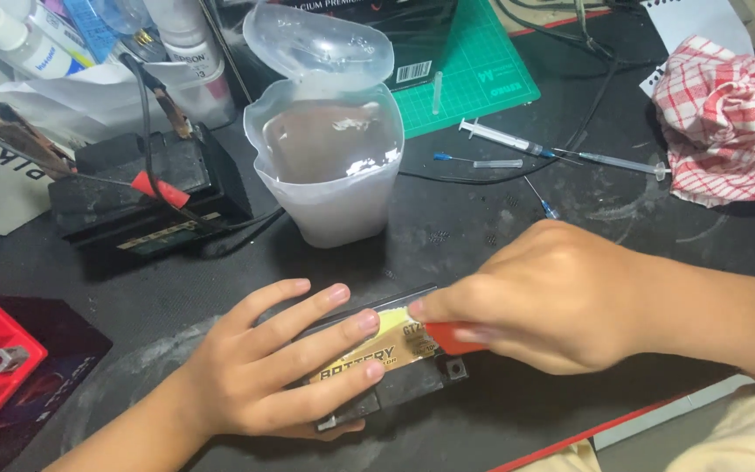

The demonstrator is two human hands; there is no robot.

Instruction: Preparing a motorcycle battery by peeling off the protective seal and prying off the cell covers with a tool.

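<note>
The left hand (pixel 264 367) lay with fingers spread flat on a small black battery (pixel 386 367) at the dark desk's (pixel 482 218) near edge. The right hand (pixel 552 306) had its fingers pinched on a red tool (pixel 452 336) against the battery's top. Beyond stood a cut plastic jug (pixel 334 166) of liquid, then syringes (pixel 517 144).
</note>
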